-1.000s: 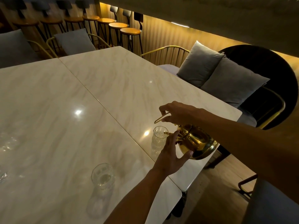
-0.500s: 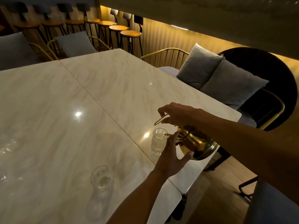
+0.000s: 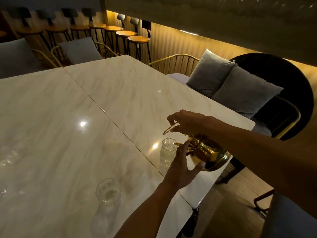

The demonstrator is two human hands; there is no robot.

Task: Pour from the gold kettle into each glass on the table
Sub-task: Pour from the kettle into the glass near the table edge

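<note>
Gold kettle (image 3: 208, 152) tilted, handle gripped by right hand (image 3: 187, 122); left hand (image 3: 181, 165) open, steadying its side; glass (image 3: 167, 150) just below spout.

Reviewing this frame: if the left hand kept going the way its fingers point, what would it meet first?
The left hand already has fingertips against the gold kettle, near its lid and spout. So the kettle comes first; the glass stands just left of that line, though depth is hard to judge.
</note>
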